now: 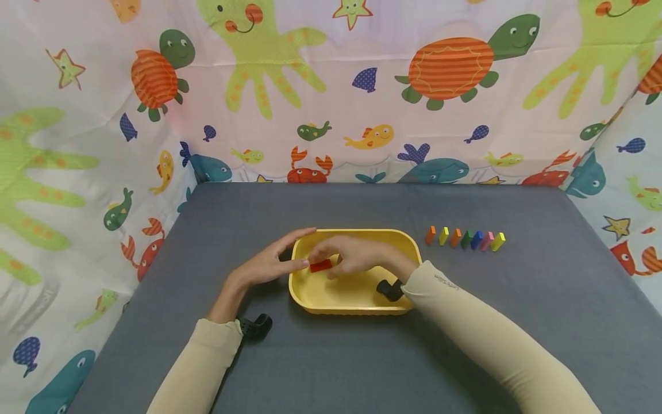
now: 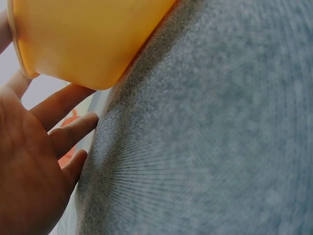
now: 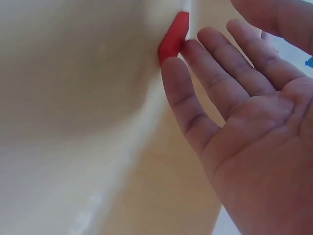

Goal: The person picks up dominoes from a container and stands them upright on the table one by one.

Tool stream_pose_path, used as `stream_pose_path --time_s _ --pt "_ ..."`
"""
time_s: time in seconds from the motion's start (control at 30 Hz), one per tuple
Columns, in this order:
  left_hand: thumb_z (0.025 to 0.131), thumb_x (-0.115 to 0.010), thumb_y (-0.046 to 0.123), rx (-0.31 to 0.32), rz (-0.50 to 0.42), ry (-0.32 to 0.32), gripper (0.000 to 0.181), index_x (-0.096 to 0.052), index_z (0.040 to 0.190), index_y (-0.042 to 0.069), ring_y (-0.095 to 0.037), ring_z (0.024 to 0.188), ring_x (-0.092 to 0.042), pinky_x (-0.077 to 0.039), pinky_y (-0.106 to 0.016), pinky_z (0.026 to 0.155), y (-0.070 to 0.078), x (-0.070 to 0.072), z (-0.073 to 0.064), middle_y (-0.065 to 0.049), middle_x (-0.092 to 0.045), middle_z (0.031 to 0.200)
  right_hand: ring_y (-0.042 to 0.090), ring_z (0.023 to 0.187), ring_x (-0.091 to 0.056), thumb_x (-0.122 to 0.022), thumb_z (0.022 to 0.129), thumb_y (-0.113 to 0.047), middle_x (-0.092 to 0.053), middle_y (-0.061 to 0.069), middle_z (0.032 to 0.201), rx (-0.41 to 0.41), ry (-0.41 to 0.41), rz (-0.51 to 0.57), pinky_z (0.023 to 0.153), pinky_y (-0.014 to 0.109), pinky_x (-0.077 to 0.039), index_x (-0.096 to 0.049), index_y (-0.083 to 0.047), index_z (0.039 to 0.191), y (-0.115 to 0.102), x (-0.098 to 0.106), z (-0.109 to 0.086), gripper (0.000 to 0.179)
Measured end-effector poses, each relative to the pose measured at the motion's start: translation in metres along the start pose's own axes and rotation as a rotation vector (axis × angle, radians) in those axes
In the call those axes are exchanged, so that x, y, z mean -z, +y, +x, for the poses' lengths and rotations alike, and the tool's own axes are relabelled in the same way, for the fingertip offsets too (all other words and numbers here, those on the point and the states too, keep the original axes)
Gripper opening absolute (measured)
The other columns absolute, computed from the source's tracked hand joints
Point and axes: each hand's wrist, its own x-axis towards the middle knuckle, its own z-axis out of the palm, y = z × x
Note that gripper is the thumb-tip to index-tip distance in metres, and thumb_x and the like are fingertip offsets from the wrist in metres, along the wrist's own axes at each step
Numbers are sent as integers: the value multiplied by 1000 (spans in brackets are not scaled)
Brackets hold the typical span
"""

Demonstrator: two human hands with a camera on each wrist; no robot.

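Observation:
A yellow tub (image 1: 357, 311) stands on the grey table, with a small red block (image 1: 321, 265) inside near its left end. My right hand (image 1: 357, 253) reaches over the tub, fingertips close around the block (image 3: 174, 39). In the right wrist view its fingers look fairly straight; whether they touch the block I cannot tell. My left hand (image 1: 271, 261) is at the tub's left end, thumb by the rim. The left wrist view shows that hand's (image 2: 34, 152) fingers extended and spread beside the tub's outer wall (image 2: 88, 39).
To the right of the tub, several small upright blocks (image 1: 467, 239) in orange, yellow, green, blue and pink form a row. Grey cloth (image 1: 320, 368) covers the table. A curtain (image 1: 331, 98) printed with sea animals hangs at the back and sides.

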Motion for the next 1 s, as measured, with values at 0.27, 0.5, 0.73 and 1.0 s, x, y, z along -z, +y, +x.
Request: stream_pose_path --time_s 0.27,0.5,0.73,1.0 --pt "93 -69 40 22 12 8 68 -36 152 48 -27 150 -32 -25 -68 120 1 -1 2 10 -34 163 29 136 -56 -66 92 -6 -62 11 141 -55 12 5 111 51 -48 -60 -5 137 7 8 -23 45" --pt "94 -69 38 23 0 2 69 -35 154 45 -28 150 -33 -26 -67 121 -1 -1 3 7 -34 163 35 118 -66 -70 91 -6 -67 17 132 -71 138 -18 101 47 -55 -63 -2 130 9 11 -35 40" --pt "96 -68 32 25 -2 6 67 -36 153 48 -26 151 -32 -23 -66 122 -1 -2 3 9 -34 163 26 109 -66 -79 86 -8 -72 10 121 -131 193 -81 99 40 -56 -70 -7 122 16 3 -28 37" --pt "96 -68 35 17 -4 4 66 -36 153 46 -26 154 -28 -21 -67 122 1 -1 2 9 -32 165 25 108 -66 -83 84 -10 -74 8 114 -143 226 -162 104 45 -52 -74 -7 116 15 0 -25 34"
